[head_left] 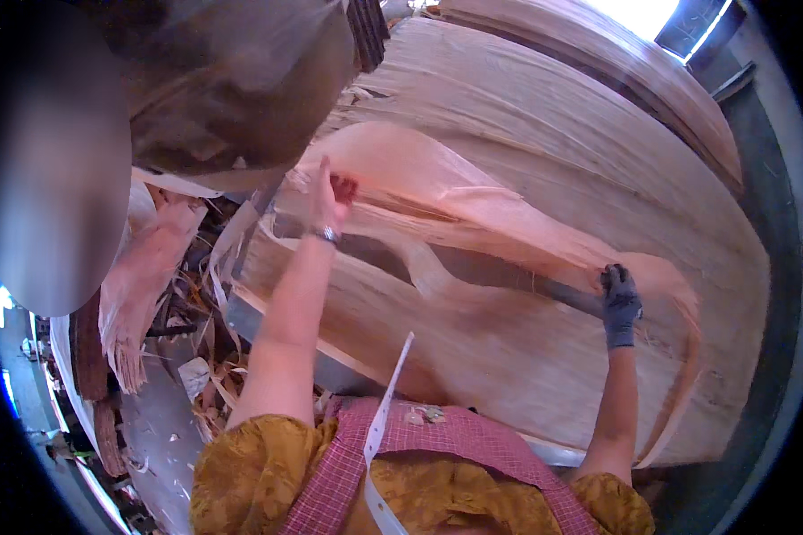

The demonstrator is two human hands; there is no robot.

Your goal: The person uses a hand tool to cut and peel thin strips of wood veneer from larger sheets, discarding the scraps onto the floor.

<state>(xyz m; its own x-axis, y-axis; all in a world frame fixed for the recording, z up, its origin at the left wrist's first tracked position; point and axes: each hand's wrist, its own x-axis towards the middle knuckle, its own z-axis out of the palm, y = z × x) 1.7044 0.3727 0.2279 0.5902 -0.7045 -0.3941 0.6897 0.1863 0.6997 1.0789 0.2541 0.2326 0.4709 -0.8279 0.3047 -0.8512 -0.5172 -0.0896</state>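
A thin, pale pinkish wood veneer sheet (473, 196) is raised in a wavy fold between my hands. At its left end, my bare left hand (335, 198) has its fingers partly curled at the sheet, one digit pointing up; shade and blur hide some of the grip. My right hand (620, 303), in a grey glove with dark fingertips, pinches the sheet's near edge on the right. Beneath lies a broad stack of veneer (651, 169), and another loose wavy strip (437, 272) rests nearer my body. A metal-banded watch (327, 234) circles my left wrist.
At the upper left, a person in dark clothing (241, 80) stands close to the stack. Torn veneer scraps (214, 374) litter the lower left, with a larger ragged piece (147, 276) hanging there. Another veneer pile (598, 53) rises at the far side. A grey wall (776, 152) bounds the right.
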